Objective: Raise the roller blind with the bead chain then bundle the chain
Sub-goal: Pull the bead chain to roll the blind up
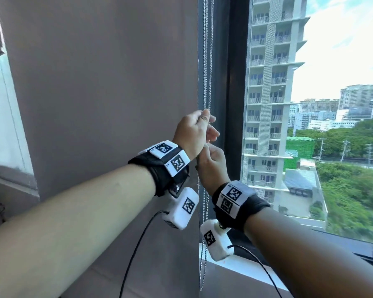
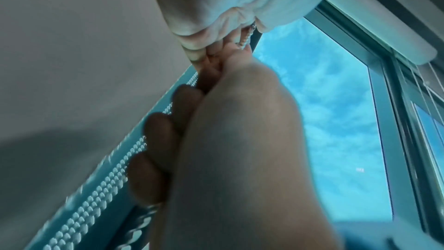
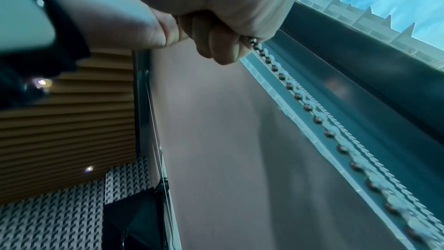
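Note:
The grey-brown roller blind (image 1: 106, 82) hangs down over the left of the window. Its metal bead chain (image 1: 207, 61) runs in doubled strands along the blind's right edge, and its loop hangs to about (image 1: 201, 276). My left hand (image 1: 206, 119) is the upper one and pinches the chain between thumb and forefinger. My right hand (image 1: 209, 155) grips the chain just below it, fingers curled round the strands. In the left wrist view the left hand (image 2: 216, 31) is at the top, the right hand (image 2: 240, 140) below, beside the chain (image 2: 103, 193). The right wrist view shows the right fist (image 3: 216, 45) on the chain (image 3: 319, 121).
A dark window frame post (image 1: 235, 104) stands right of the chain, with bare glass and a tower block beyond. The white sill (image 1: 246, 269) runs below my right wrist. Black cables (image 1: 134, 254) trail from both wrist cameras. Another blind (image 1: 0, 29) hangs at far left.

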Tool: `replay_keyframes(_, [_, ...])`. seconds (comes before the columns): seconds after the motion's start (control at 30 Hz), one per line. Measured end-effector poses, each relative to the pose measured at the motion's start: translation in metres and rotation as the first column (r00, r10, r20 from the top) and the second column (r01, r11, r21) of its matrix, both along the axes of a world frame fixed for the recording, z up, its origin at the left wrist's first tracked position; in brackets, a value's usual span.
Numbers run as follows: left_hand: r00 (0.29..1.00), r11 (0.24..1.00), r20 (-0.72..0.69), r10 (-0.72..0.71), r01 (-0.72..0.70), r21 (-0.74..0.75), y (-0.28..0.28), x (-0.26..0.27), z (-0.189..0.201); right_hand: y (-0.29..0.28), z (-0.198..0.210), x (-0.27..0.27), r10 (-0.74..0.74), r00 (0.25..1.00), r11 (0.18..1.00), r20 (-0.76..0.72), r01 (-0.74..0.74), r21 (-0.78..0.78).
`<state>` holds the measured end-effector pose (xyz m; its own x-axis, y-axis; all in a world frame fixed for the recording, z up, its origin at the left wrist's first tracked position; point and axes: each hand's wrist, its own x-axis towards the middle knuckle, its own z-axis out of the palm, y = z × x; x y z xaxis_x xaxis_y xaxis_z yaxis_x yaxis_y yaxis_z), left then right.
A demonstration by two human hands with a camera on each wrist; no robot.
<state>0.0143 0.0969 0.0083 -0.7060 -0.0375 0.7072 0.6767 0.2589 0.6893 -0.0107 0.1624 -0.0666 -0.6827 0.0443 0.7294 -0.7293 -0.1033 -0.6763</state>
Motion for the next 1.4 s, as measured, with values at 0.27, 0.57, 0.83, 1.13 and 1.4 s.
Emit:
replay_keyframes(0.27, [0.972,0.945,0.182,-0.148,0.085,0.316,0.023,0.000,-0.025,0.010,-0.044,0.007,0.002,0.999,0.997,0.044,-0.005,0.076])
replay_keyframes(0.57, [0.996,0.916,0.047,-0.077,0.052,0.398,0.015,0.001,-0.045,0.032,-0.028,-0.005,0.160,0.979,0.949,0.129,-0.189,0.254])
replay_keyframes(0.83, [0.999,0.939,0.029,-0.019,0.008,0.344,0.022,-0.008,-0.097,0.031,0.064,0.010,0.265,0.955,0.964,0.129,-0.261,-0.047])
replay_keyframes(1.13, [0.965,0.944,0.230,-0.128,0.048,0.326,0.006,-0.002,-0.162,-0.004,0.061,0.013,0.251,0.911,0.968,0.326,-0.227,-0.110])
replay_keyframes(1.4, [0.964,0.972,0.251,-0.083,0.023,0.234,-0.017,0.002,-0.167,-0.019,0.027,0.008,0.150,0.973,0.989,0.174,-0.148,-0.026])
